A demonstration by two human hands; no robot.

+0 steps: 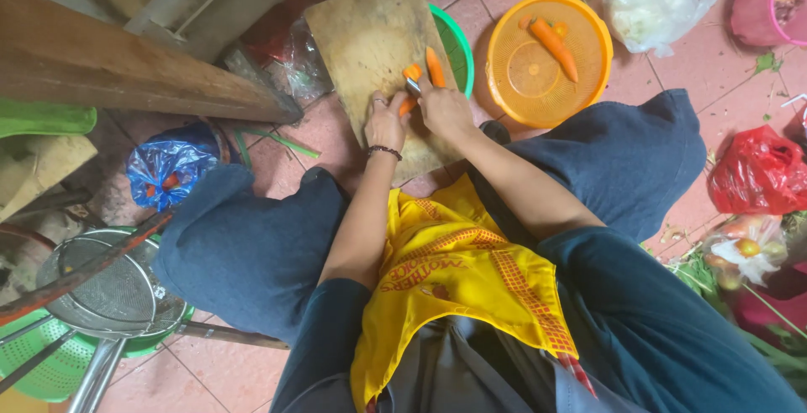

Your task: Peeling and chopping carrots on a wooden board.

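Cutting carrot (423, 68) on wooden board (378, 52) at far centre. Left hand (385, 123) pins the near end; right hand (444, 109) closed on knife (413, 85). Best to curl fingertips back, slice straight down. Orange basket (588, 68) right.

The right hand (444, 110) hides most of a blade (413, 85), and at one o'clock a pink basin (769, 5) is cut off.

A peeled orange carrot (424, 73) lies on the worn wooden cutting board (370, 35), near its right edge, already split into pieces; a knife (414, 86) with a short blade rests against it, towards the board's near end
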